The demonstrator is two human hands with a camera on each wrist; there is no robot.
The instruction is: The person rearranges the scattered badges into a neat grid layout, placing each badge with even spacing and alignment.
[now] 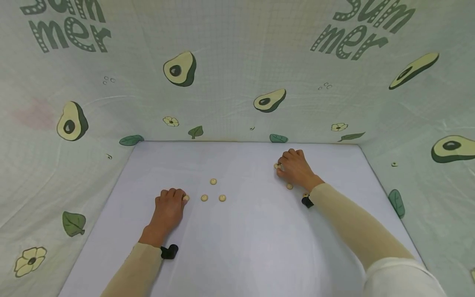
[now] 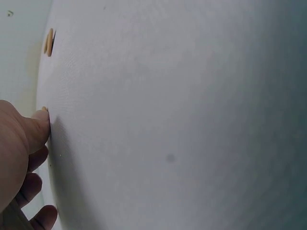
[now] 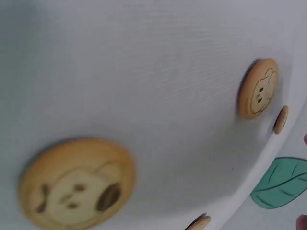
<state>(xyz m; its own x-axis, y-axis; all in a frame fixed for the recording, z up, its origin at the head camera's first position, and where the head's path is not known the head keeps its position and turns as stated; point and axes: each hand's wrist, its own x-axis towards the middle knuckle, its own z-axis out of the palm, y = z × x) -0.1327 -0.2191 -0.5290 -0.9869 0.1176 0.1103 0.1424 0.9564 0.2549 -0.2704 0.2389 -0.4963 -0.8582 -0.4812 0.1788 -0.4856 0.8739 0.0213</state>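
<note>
In the head view my left hand pinches a round tan cookie at the table's left. Only a sliver of that cookie shows past the thumb in the left wrist view. My right hand is low over the table at the right, thumb and forefinger parted around another cookie. In the right wrist view two fingertips show apart at the edge, close to a small-looking cookie lying flat. Nearer the wrist lie a bear-faced cookie and a blurred one.
Three cookies form a triangle mid-table, one farther back and a pair in front. Part of a further cookie shows low in the right wrist view. The white table meets avocado-printed cloth walls.
</note>
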